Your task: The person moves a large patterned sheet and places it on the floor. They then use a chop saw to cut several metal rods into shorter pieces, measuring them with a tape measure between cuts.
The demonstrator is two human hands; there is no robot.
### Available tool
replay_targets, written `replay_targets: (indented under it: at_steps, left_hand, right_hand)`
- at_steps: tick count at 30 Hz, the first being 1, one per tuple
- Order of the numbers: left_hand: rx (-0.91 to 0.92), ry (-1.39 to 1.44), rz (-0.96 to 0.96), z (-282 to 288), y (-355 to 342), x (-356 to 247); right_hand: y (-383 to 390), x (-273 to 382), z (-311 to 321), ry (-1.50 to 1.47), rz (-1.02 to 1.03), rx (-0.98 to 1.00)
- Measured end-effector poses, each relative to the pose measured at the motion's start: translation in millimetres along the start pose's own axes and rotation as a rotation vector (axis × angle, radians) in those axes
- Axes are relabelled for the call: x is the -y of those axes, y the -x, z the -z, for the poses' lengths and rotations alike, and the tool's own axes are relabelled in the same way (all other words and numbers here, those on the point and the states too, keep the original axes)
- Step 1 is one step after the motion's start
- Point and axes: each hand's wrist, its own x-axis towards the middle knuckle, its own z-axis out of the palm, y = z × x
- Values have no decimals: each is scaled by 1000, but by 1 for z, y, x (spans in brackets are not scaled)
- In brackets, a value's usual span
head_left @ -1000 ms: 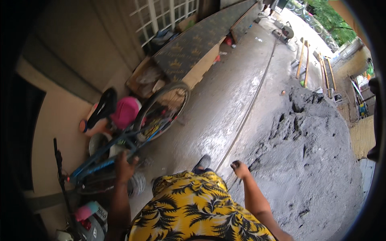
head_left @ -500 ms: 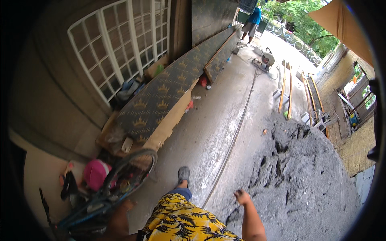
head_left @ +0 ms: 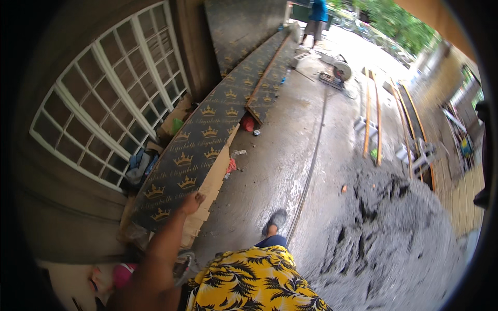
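My left hand (head_left: 193, 202) swings forward at the end of a bent arm, fingers loosely curled with nothing visible in them. In the picture it overlaps the edge of dark boards (head_left: 205, 132) printed with gold crowns, leaning low along the wall; whether it touches them I cannot tell. A torn strip of brown cardboard (head_left: 210, 189) shows beside the hand. My right hand is out of the picture. One foot in a grey clog (head_left: 276, 220) is forward on the wet concrete, next to a long dark cable (head_left: 311, 171).
A large heap of wet grey mortar (head_left: 384, 228) spreads on the right. Long timbers (head_left: 368, 114) lie beyond it near hollow blocks. A cut-off saw (head_left: 340, 70) stands ahead, with a person in a blue top (head_left: 317, 20) farther back. A white window grille (head_left: 111, 93) lines the left wall.
I have stepped forward, and the bicycle has mostly slid out of view at the lower left. My left hand has swung up and forward; my right hand has left the picture.
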Motion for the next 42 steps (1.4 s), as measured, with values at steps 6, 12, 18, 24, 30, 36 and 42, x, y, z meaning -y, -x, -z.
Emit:
replay_targets:
  at_steps: [6, 12, 18, 24, 30, 36, 42]
  left_hand:
    - [-68, 4, 243, -24, -98, -61]
    - [373, -106, 602, -105, -100, -43]
    - [576, -3, 834, -97, -203, -14]
    - [42, 233, 465, 26, -513, -193]
    - [-485, 301, 35, 212, -718, -336]
    - [-692, 911, 19, 239, -912, -379]
    - [-1075, 816, 61, 377, -932, -343]
  right_hand:
    - [-170, 215, 146, 175, 284, -127]
    - [-221, 577, 430, -361, 641, -296]
    - [-198, 827, 497, -396, 957, -490]
    - [-334, 767, 425, 317, 689, -639]
    - [-360, 845, 354, 479, 218, -24]
    - [-492, 943, 526, 328, 212, -229]
    - [-342, 1286, 538, -423, 585, -79]
